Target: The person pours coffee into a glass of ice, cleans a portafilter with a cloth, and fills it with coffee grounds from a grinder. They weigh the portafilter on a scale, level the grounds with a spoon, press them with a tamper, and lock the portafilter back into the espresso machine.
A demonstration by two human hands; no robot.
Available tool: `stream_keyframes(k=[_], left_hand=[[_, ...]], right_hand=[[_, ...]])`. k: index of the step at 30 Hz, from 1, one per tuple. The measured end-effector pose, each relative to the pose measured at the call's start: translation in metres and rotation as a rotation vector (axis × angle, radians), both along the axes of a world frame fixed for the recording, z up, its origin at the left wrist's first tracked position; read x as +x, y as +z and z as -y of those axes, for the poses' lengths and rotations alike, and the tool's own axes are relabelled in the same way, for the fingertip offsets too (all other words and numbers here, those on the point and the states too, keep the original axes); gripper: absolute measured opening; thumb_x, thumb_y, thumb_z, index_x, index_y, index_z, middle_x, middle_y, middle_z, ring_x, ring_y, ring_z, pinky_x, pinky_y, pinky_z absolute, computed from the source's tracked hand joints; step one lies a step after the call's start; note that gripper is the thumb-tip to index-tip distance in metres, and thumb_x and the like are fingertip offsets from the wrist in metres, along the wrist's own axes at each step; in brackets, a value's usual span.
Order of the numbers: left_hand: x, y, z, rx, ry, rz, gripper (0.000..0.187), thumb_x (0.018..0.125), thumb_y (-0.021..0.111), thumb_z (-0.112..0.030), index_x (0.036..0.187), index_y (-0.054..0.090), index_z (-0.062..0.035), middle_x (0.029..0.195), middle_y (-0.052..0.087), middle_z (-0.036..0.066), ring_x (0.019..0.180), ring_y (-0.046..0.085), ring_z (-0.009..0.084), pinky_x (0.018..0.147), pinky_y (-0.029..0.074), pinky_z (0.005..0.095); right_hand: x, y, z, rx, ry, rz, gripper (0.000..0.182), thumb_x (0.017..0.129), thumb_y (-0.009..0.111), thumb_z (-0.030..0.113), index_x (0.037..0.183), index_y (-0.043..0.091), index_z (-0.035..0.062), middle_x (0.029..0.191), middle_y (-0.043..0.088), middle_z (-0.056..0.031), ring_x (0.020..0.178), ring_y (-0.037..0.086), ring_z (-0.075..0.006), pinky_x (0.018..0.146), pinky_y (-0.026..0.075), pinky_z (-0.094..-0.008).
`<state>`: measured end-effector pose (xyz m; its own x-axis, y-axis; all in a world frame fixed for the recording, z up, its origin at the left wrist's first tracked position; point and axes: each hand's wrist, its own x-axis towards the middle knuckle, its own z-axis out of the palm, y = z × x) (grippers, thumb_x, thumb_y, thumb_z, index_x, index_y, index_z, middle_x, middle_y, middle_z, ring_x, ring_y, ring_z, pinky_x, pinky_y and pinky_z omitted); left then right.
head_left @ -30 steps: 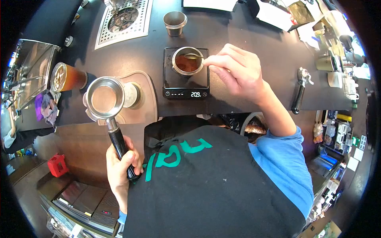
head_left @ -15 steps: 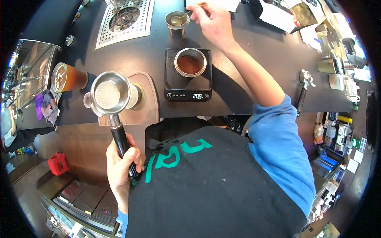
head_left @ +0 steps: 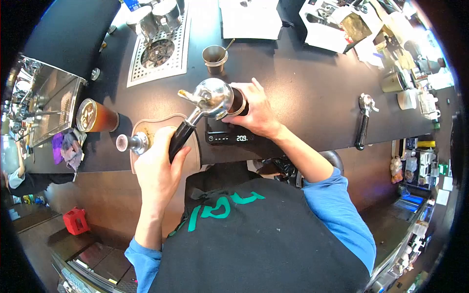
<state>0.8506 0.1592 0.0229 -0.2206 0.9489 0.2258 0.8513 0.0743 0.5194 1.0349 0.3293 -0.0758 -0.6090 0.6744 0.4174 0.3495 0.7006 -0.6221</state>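
Both hands meet at the centre of the frame, bringing a polished metal portafilter with a black handle (head_left: 213, 99) and a small, dark-looking cylindrical cup with a shiny rim (head_left: 239, 101) together.

The left hand (head_left: 159, 166) is wrapped around the black handle, the metal head tilted with its rounded underside showing; the right hand (head_left: 254, 108) curls round the cup's side, just above the black digital scale (head_left: 221, 138). Whether the rims touch, and what the cup contains, is hidden. The portafilter is probably rigid and head-heavy, its polished metal slippery, so the handle is the sound place to grip; the cup looks light, stiff and smooth, best held around its wall with fingers clear of the rim.
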Motion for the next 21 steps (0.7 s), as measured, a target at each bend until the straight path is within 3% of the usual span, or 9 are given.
stream_keyframes(k=[3, 7, 8, 11, 12, 13, 15, 19, 21], left_hand=[[0.0, 0.004, -0.004, -0.031, -0.013, -0.091, 0.036, 0.076, 0.07, -0.016, 0.108, 0.057, -0.005, 0.082, 0.062, 0.014, 0.074, 0.063, 0.0297, 0.064, 0.047, 0.0344], [-0.003, 0.015, -0.004, -0.016, -0.091, -0.235, 0.038, 0.078, 0.069, -0.02, 0.111, 0.056, -0.0067, 0.082, 0.062, 0.012, 0.07, 0.062, 0.0282, 0.062, 0.046, 0.0338], [-0.005, 0.022, -0.004, -0.049, -0.09, -0.288, 0.037, 0.079, 0.068, -0.022, 0.111, 0.055, -0.0072, 0.083, 0.061, 0.01, 0.069, 0.061, 0.0275, 0.063, 0.045, 0.0335], [-0.012, 0.036, -0.006, -0.039, -0.119, -0.443, 0.041, 0.081, 0.066, -0.027, 0.115, 0.054, -0.008, 0.079, 0.061, 0.009, 0.066, 0.06, 0.0254, 0.06, 0.044, 0.0343], [-0.014, 0.04, -0.006, -0.043, -0.128, -0.485, 0.043, 0.082, 0.065, -0.028, 0.117, 0.051, -0.007, 0.076, 0.06, 0.009, 0.065, 0.06, 0.0238, 0.057, 0.045, 0.0343], [-0.014, 0.045, -0.007, -0.04, -0.127, -0.486, 0.043, 0.082, 0.065, -0.028, 0.117, 0.051, -0.007, 0.076, 0.06, 0.009, 0.065, 0.06, 0.0238, 0.057, 0.045, 0.0343], [-0.013, 0.054, -0.007, -0.09, -0.123, -0.628, 0.043, 0.082, 0.064, -0.027, 0.116, 0.05, -0.0054, 0.071, 0.058, 0.009, 0.063, 0.061, 0.0235, 0.055, 0.045, 0.0343], [-0.024, 0.059, -0.005, -0.157, -0.131, -0.463, 0.036, 0.082, 0.065, -0.024, 0.106, 0.048, -0.0042, 0.073, 0.058, 0.012, 0.063, 0.06, 0.0275, 0.056, 0.046, 0.0369], [-0.039, 0.045, 0.0, -0.087, -0.196, -0.353, 0.034, 0.08, 0.067, -0.015, 0.106, 0.049, -0.0026, 0.066, 0.056, 0.011, 0.056, 0.059, 0.0253, 0.051, 0.045, 0.0342]], right_hand=[[-0.001, 0.009, 0.008, -0.057, 0.0, -0.003, 0.068, 0.059, 0.082, 0.033, 0.114, 0.056, 0.0032, 0.11, 0.058, -0.0135, 0.108, 0.054, -0.0293, 0.107, 0.023, -0.052], [-0.009, 0.021, 0.02, -0.167, -0.033, -0.179, 0.062, 0.059, 0.082, 0.025, 0.111, 0.057, 0.0018, 0.106, 0.06, -0.0122, 0.102, 0.057, -0.0265, 0.1, 0.037, -0.0411], [-0.013, 0.022, 0.022, -0.215, -0.031, -0.232, 0.06, 0.063, 0.081, 0.015, 0.114, 0.054, 0.0008, 0.107, 0.059, -0.0095, 0.1, 0.058, -0.0198, 0.092, 0.044, -0.0339], [-0.025, 0.027, 0.022, -0.431, 0.083, -0.479, 0.059, 0.068, 0.078, 0.008, 0.119, 0.05, 0.0005, 0.108, 0.059, -0.0067, 0.1, 0.057, -0.0144, 0.088, 0.047, -0.0312], [-0.026, 0.031, 0.021, -0.413, 0.08, -0.432, 0.059, 0.07, 0.076, 0.003, 0.122, 0.047, 0.0005, 0.108, 0.058, -0.0049, 0.099, 0.056, -0.0114, 0.087, 0.048, -0.0292], [-0.03, 0.031, 0.02, -0.41, 0.081, -0.432, 0.059, 0.07, 0.076, 0.003, 0.122, 0.047, 0.0005, 0.108, 0.058, -0.0049, 0.099, 0.056, -0.0114, 0.087, 0.048, -0.0292], [-0.038, 0.031, 0.016, -0.41, 0.077, -0.512, 0.058, 0.062, 0.08, 0.017, 0.112, 0.055, 0.0007, 0.097, 0.06, -0.01, 0.091, 0.057, -0.0197, 0.084, 0.045, -0.0316], [-0.046, 0.041, 0.02, -0.363, 0.071, -0.536, 0.061, 0.062, 0.081, 0.02, 0.113, 0.055, 0.0014, 0.097, 0.059, -0.0101, 0.09, 0.058, -0.0198, 0.082, 0.045, -0.0317], [-0.046, 0.059, 0.026, -0.204, -0.004, -0.578, 0.061, 0.06, 0.083, 0.023, 0.111, 0.055, 0.0012, 0.092, 0.061, -0.0123, 0.084, 0.061, -0.0228, 0.079, 0.048, -0.0331]])
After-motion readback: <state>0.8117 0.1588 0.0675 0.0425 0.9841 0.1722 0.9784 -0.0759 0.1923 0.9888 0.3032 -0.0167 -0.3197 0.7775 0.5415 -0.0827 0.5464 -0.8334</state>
